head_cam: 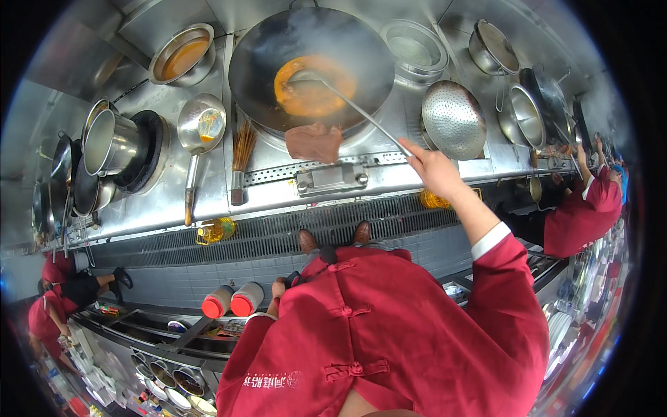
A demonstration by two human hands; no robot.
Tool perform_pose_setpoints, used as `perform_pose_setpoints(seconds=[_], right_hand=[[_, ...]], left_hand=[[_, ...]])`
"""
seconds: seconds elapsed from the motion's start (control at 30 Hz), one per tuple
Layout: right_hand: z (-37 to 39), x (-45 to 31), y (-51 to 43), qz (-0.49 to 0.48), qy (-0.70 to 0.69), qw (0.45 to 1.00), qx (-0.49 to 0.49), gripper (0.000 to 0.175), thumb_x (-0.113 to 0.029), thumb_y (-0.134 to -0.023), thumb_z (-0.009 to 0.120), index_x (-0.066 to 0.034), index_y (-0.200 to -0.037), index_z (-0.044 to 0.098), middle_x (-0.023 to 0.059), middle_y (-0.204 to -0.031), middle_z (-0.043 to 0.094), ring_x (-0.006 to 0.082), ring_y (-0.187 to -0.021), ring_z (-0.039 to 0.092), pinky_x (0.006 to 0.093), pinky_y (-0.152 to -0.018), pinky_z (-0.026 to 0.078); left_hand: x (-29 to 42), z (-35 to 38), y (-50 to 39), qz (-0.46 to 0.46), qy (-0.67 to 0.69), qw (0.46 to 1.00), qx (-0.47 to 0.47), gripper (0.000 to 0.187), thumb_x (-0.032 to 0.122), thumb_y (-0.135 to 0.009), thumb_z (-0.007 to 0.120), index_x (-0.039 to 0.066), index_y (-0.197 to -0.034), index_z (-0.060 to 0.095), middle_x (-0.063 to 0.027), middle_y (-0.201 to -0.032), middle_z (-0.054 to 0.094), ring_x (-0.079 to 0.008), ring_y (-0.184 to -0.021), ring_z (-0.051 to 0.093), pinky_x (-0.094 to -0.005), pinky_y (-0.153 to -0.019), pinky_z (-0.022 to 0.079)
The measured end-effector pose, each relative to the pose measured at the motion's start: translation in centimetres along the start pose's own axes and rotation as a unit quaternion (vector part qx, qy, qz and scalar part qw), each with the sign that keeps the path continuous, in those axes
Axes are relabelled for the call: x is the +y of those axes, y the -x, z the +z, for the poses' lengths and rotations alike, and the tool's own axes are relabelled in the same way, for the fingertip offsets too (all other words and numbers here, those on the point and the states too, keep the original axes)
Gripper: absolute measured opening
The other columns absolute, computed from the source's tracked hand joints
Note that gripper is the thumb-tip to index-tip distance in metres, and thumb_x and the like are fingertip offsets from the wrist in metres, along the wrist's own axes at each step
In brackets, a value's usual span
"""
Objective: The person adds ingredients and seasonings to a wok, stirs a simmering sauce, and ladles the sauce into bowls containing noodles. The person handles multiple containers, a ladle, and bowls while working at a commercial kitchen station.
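Observation:
My right hand (pixel 435 167) is closed around the handle of a steel wok ladle (pixel 359 109). The ladle's bowl rests in orange-red bubbling sauce (pixel 312 99) at the bottom of a large black wok (pixel 250 78), and steam rises from it. A folded brownish-pink cloth (pixel 313 143) lies at the wok's near rim. My left hand (pixel 280 287) hangs low at my side, next to a dark object by my waist; my sleeve and jacket hide much of it, and whether it holds anything is unclear.
Left of the wok are a bamboo brush (pixel 243 151), an oily ladle (pixel 203 122), a steel pot (pixel 107 143) and a bowl of orange liquid (pixel 185 57). To the right stand a perforated strainer (pixel 453 120) and a water basin (pixel 417 49). A co-worker (pixel 583 219) works further right; others are at left.

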State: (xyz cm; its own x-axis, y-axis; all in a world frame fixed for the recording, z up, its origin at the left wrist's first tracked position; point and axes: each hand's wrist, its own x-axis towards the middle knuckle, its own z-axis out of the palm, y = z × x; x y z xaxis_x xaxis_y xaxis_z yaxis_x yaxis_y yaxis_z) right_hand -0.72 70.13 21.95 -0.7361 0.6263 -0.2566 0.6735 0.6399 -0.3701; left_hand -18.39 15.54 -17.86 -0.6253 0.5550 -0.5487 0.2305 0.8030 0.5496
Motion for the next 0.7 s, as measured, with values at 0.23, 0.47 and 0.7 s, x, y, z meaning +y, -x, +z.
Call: perform_pose_setpoints(seconds=[0.23,0.47,0.7], right_hand=[[0.6,0.1,-2.5,-0.049,-0.001,0.998,0.035,0.048,-0.030,-0.105,0.052,-0.0302,-0.153,0.048,0.0247,-0.098,0.072,0.0443,-0.094,0.068,0.0533,-0.087,0.054],[1.3,1.1,-2.4,-0.017,-0.100,0.992,0.080,0.045,-0.028,-0.104,0.056,-0.0239,-0.149,0.055,0.0253,-0.105,0.073,0.0446,-0.096,0.069,0.0508,-0.089,0.053],[0.7,2.1,-0.8,0.078,-0.122,0.983,0.112,0.047,-0.022,-0.105,0.059,-0.0205,-0.152,0.054,0.0112,-0.077,0.062,0.0166,-0.063,0.053,0.0341,-0.067,0.050]], left_hand=[[0.0,-0.4,-0.7,0.049,0.017,0.999,-0.006,0.042,0.031,-0.080,0.071,0.001,-0.109,0.073,-0.0270,-0.101,0.073,-0.0469,-0.098,0.070,-0.0506,-0.085,0.056],[0.0,-0.5,0.8,0.076,0.026,0.997,0.014,0.044,0.031,-0.077,0.074,0.002,-0.110,0.073,-0.0254,-0.100,0.074,-0.0447,-0.095,0.071,-0.0477,-0.083,0.057],[-0.8,0.2,1.5,0.033,0.030,0.999,0.003,0.046,0.031,-0.076,0.075,0.001,-0.111,0.073,-0.0255,-0.101,0.074,-0.0444,-0.097,0.071,-0.0475,-0.084,0.056]])
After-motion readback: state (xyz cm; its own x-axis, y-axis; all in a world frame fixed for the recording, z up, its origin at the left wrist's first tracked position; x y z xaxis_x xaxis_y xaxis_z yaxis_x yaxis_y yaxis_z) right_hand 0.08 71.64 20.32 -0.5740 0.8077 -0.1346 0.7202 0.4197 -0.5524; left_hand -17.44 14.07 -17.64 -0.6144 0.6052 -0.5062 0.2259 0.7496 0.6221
